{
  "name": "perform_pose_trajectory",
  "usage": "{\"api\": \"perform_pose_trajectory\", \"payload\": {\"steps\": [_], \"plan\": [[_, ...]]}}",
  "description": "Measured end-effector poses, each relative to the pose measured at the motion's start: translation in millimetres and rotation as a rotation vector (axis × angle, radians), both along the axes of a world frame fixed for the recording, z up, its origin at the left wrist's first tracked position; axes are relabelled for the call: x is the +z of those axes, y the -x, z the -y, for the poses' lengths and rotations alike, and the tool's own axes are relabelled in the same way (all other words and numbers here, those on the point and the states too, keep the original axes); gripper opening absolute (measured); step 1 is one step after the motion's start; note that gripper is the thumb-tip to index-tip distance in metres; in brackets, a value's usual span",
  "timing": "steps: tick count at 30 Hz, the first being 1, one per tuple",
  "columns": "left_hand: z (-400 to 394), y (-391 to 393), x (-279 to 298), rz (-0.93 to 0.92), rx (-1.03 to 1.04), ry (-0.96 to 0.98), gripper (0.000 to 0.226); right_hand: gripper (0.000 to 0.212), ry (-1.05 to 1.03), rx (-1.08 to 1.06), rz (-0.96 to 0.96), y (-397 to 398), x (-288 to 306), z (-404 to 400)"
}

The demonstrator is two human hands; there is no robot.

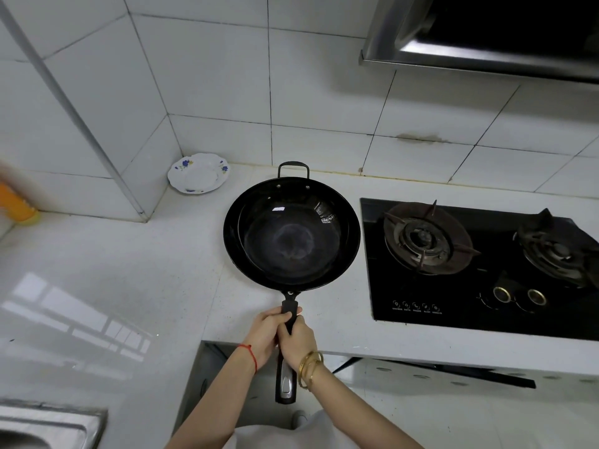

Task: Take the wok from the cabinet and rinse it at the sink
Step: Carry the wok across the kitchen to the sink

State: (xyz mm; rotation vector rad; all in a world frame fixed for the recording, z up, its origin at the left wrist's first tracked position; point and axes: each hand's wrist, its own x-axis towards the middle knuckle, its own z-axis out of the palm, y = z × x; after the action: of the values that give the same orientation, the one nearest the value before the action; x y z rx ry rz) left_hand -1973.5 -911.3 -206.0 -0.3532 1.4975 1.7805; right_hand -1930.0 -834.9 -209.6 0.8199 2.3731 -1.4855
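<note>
One broad white tabletop [129, 286] fills most of the view, running from the tiled corner at the back to the near edge where the person stands. Set into its right part is a black glass gas hob [486, 299] with two burners and two brass-ringed knobs, and above that hangs the steel edge of an extractor hood [453, 56]. The wok [291, 234], black and round with a dull grey patch in its bowl, is over the tabletop just left of the hob, its small loop handle pointing at the back wall and its long handle [287, 367] pointing back at the person (whether its base touches the surface or hangs just above it I cannot tell). Both hands are on that long handle: the left hand [267, 335] has its fingers and thumb curled tight round the black grip from the left, and the right hand [299, 338] wraps it from the right, the two touching each other. A corner of the steel sink [48, 422] shows at the lower left, well apart from the wok. In the back corner a white plate [198, 173] with blue flowers leans against the tiles. An orange and yellow thing [17, 205], blurred, sits at the far left edge. Gold bangles [309, 367] ring the right wrist; a red string [249, 354] rings the left.
</note>
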Motion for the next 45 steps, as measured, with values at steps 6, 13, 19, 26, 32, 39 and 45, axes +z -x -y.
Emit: {"api": "perform_pose_trajectory", "payload": {"steps": [6,13,19,26,32,39,45], "plan": [[6.8,2.0,9.3,-0.278,-0.082,0.289,0.034,0.034,-0.041,0.178,0.054,-0.9,10.6,-20.6],[33.6,-2.8,32.4,-0.704,-0.101,0.664,0.039,0.047,-0.359,0.308,-0.056,-12.1,34.3,-66.9],[52.8,-15.0,46.6,-0.880,-0.119,0.812,0.045,0.047,-0.434,0.310,-0.242,-32.6,47.8,-88.8],[55.1,-41.3,44.5,-0.886,-0.149,0.907,0.046,0.046,-0.401,0.303,-0.256,-56.5,38.6,-95.9],[47.9,-59.2,41.7,-0.876,-0.120,0.936,0.045,0.044,-0.390,0.329,-0.294,-62.1,33.9,-104.6],[40.8,-60.3,45.8,-0.881,-0.090,0.940,0.042,0.043,-0.394,0.355,-0.325,-51.9,40.8,-111.2],[30.0,-40.3,48.0,-0.763,-0.017,0.751,0.036,0.039,-0.243,0.259,-0.221,-36.4,40.2,-92.6]]}}
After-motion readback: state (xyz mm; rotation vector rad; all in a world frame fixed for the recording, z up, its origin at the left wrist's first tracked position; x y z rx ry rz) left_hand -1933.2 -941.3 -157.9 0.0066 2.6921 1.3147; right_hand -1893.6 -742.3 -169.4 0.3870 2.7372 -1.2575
